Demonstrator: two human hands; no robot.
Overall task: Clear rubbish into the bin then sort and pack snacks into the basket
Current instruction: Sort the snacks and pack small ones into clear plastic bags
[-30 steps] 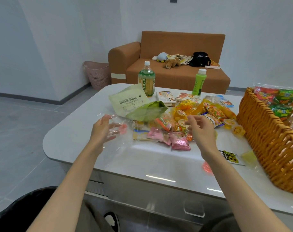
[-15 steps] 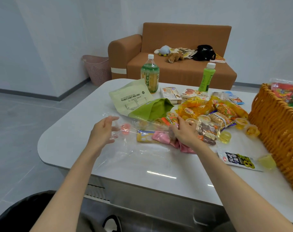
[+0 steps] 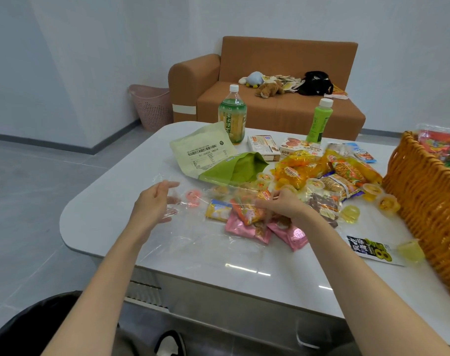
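Since a second ago I am swinging my view rightward and closer, and my right hand (image 3: 283,205) is coming down from hovering over the snack pile to pressing onto it. I am working at a white table (image 3: 116,201) in a pale room, with an orange sofa (image 3: 283,98) beyond it and a pink mesh bin (image 3: 152,106) standing on the floor at the sofa's left end, well apart from me. To the far right an orange wicker basket (image 3: 424,201) is sitting on the table, already holding some bright packets. Between my hands a clear plastic bag (image 3: 193,227) is lying crumpled, its long axis running left to right across the table's near edge, draped partly over the snacks (image 3: 247,214). My left hand (image 3: 152,204) is pinching the bag's left end, fingers half curled around the film. My right hand is resting fingers-down on the orange and pink packets under the film; whether it is gripping one I cannot tell. As I judge it, the bag is the rubbish, my left hand is nearer its free end, and the bin lies away to the left, so the pull should go leftward once the right hand frees the packets.
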